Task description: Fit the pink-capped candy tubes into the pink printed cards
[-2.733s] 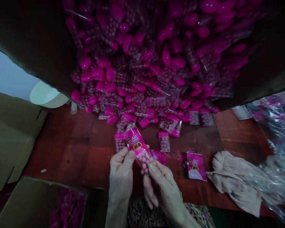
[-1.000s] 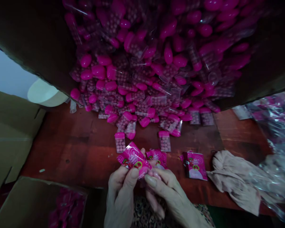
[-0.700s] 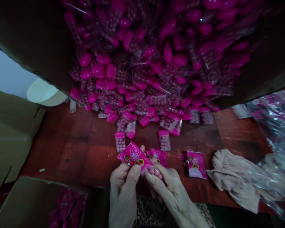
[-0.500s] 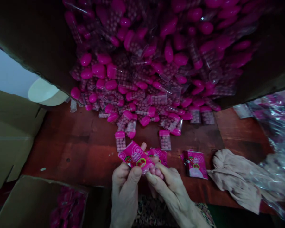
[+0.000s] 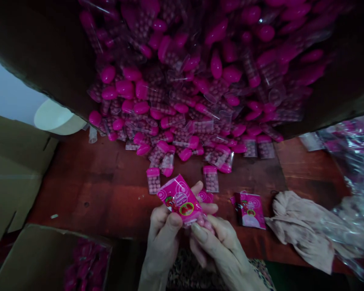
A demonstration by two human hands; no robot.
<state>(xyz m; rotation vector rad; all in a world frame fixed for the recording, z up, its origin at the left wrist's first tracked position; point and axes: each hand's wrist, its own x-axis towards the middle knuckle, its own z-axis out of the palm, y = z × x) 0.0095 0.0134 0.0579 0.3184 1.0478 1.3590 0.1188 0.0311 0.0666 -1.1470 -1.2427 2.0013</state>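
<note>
Both my hands meet above the near part of the table, around one small clear candy box (image 5: 206, 224) filled with pink balls. A pink printed sleeve (image 5: 182, 198) with cherry pictures covers its upper part. My left hand (image 5: 165, 230) pinches the sleeve's left side between thumb and fingers. My right hand (image 5: 220, 242) grips the bare lower end of the box, thumb on the front near the sleeve's edge. Behind my fingers lies another pink sleeve (image 5: 206, 197), partly hidden. Two pink-capped candy boxes, one left (image 5: 153, 182) and one right (image 5: 211, 180), lie just beyond the hands.
A big carton holds a heap of pink-capped candy boxes (image 5: 182, 107) spilling onto the red-brown table (image 5: 109, 182). Right of my hands are a stack of sleeves (image 5: 251, 212), a crumpled cloth (image 5: 303, 226) and clear plastic film (image 5: 358, 173). An open carton (image 5: 33, 258) with pink packs stands lower left.
The sleeve in my hands has turned more upright and moved slightly right. My left hand has shifted right and its fingers now stretch behind the sleeve.
</note>
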